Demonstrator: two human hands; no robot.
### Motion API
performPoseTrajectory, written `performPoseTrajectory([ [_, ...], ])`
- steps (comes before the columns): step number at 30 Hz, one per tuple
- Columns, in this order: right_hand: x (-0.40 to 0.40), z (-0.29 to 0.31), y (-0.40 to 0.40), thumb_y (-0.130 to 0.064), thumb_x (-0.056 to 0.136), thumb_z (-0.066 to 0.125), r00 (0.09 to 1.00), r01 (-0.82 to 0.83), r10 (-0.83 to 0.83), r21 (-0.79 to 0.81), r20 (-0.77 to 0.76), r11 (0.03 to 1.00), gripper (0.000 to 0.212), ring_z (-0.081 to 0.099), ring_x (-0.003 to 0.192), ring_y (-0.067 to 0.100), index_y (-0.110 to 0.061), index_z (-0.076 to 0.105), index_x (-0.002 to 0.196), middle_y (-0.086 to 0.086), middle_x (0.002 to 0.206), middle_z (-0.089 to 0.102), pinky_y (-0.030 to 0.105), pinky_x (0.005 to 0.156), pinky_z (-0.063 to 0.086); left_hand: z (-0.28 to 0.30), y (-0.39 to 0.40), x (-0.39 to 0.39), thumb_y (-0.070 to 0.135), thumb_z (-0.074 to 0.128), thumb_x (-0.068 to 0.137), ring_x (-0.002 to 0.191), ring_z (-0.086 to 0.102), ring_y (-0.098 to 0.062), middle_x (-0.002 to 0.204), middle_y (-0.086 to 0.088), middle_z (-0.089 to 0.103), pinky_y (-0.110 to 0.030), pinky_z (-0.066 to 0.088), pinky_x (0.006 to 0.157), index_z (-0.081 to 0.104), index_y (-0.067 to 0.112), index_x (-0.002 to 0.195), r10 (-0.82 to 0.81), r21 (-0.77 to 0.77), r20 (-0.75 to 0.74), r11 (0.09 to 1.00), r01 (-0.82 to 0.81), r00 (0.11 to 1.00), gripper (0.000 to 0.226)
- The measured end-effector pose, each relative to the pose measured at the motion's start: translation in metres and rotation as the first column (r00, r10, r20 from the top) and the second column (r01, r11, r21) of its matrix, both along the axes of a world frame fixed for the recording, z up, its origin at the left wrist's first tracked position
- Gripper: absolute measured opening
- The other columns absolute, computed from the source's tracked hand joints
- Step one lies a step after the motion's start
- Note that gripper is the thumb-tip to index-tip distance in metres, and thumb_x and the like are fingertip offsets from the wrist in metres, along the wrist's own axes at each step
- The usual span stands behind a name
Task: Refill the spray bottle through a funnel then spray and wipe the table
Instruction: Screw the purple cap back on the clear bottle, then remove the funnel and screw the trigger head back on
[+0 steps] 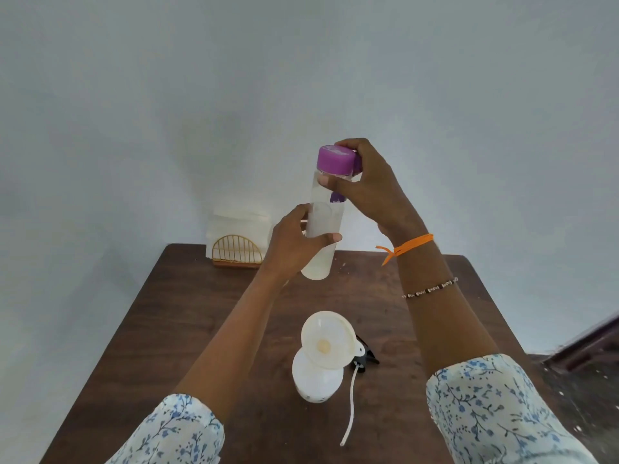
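Our left hand (294,244) grips the clear water bottle (323,226) held above the bench (187,316); our right hand (368,185) clasps its purple cap (335,160). Below, a funnel (326,339) sits in the white spray bottle (316,380).

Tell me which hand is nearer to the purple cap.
Right. The right hand grips the purple cap at the top of the bottle. The left hand holds the bottle's lower body, well below the cap.
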State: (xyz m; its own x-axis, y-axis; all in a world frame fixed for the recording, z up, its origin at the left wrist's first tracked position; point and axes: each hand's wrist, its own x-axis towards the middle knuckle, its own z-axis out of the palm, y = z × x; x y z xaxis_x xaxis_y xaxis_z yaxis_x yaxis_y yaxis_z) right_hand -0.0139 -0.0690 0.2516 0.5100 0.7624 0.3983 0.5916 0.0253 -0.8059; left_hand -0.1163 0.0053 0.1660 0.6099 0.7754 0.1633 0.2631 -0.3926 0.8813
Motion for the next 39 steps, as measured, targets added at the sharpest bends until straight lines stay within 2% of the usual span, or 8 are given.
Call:
performPoseTrajectory([
  [3,0.003,-0.031,0.019,-0.020,0.074,0.078,0.999,0.032,-0.033,-0.048,-0.033,0.998,0.052,0.054,0.087,0.012,-0.010,0.050,0.116,-0.002,0.104,0.056,0.010,0.069,0.045,-0.023,0.011,-0.003,0.035,0.074,0.076,0.114,0.050,-0.015,0.138,-0.001,0.048,-0.027,0.042,0.087,0.041,0.020,0.135,-0.018,-0.116,-0.021,0.993,0.016,1.000,0.069],
  [6,0.008,-0.069,0.042,-0.018,0.072,0.079,0.998,0.052,-0.057,-0.118,-0.037,0.992,0.054,0.055,0.101,0.027,-0.011,0.050,0.116,0.003,0.108,0.059,0.040,0.083,0.052,-0.049,0.023,-0.009,0.022,0.073,0.078,0.123,0.047,-0.018,0.142,0.000,0.045,-0.033,0.042,0.098,0.039,0.017,0.139,0.036,-0.234,-0.029,0.971,-0.042,0.999,0.069],
  [7,0.010,-0.082,0.049,-0.017,0.071,0.079,0.997,0.061,-0.066,-0.127,-0.035,0.990,0.054,0.054,0.103,0.029,-0.012,0.050,0.117,0.004,0.110,0.060,0.044,0.084,0.051,-0.057,0.027,-0.010,0.019,0.072,0.080,0.122,0.048,-0.018,0.140,-0.001,0.046,-0.033,0.042,0.099,0.040,0.016,0.138,0.064,-0.262,-0.037,0.962,-0.071,0.997,0.067],
  [14,0.025,-0.147,0.101,-0.007,0.069,0.078,0.991,0.128,-0.135,-0.188,-0.021,0.974,0.057,0.053,0.106,0.034,-0.008,0.050,0.118,0.009,0.116,0.060,0.041,0.087,0.047,-0.102,0.048,-0.014,0.012,0.065,0.084,0.105,0.053,-0.008,0.124,0.001,0.057,-0.021,0.040,0.087,0.051,0.017,0.126,0.132,-0.356,-0.097,0.921,-0.159,0.986,0.045],
  [21,0.039,-0.179,0.138,-0.005,0.071,0.077,0.994,0.086,-0.099,-0.231,-0.042,0.969,0.058,0.051,0.109,0.034,-0.005,0.048,0.122,0.011,0.120,0.058,0.045,0.088,0.048,-0.130,0.054,-0.009,0.011,0.063,0.086,0.105,0.055,-0.008,0.119,0.003,0.059,-0.019,0.042,0.085,0.051,0.018,0.126,0.178,-0.424,-0.129,0.879,-0.217,0.975,0.042],
  [25,0.044,-0.186,0.148,-0.005,0.071,0.076,0.995,0.076,-0.087,-0.208,-0.045,0.975,0.060,0.050,0.110,0.034,-0.005,0.048,0.124,0.012,0.121,0.057,0.045,0.090,0.046,-0.136,0.059,-0.008,0.012,0.062,0.087,0.101,0.054,-0.004,0.117,0.006,0.058,-0.012,0.041,0.076,0.051,0.020,0.126,0.195,-0.439,-0.142,0.866,-0.238,0.970,0.042],
  [33,0.050,-0.199,0.157,-0.011,0.077,0.074,0.997,0.081,-0.082,-0.214,0.002,0.974,0.067,0.045,0.117,0.029,-0.008,0.041,0.135,0.012,0.130,0.052,0.020,0.089,0.032,-0.141,0.052,-0.002,0.012,0.061,0.088,0.093,0.056,0.001,0.115,0.005,0.060,-0.011,0.042,0.070,0.053,0.019,0.126,0.162,-0.457,-0.137,0.865,-0.208,0.977,0.039],
  [39,0.055,-0.194,0.153,-0.004,0.081,0.068,0.999,0.004,-0.019,-0.281,-0.051,0.960,0.073,0.046,0.119,0.031,-0.010,0.030,0.143,0.015,0.135,0.045,0.043,0.101,0.043,-0.129,0.046,-0.007,0.013,0.059,0.089,0.095,0.057,-0.002,0.108,0.007,0.062,-0.011,0.042,0.070,0.057,0.022,0.119,0.140,-0.463,-0.095,0.870,-0.168,0.986,0.032],
])
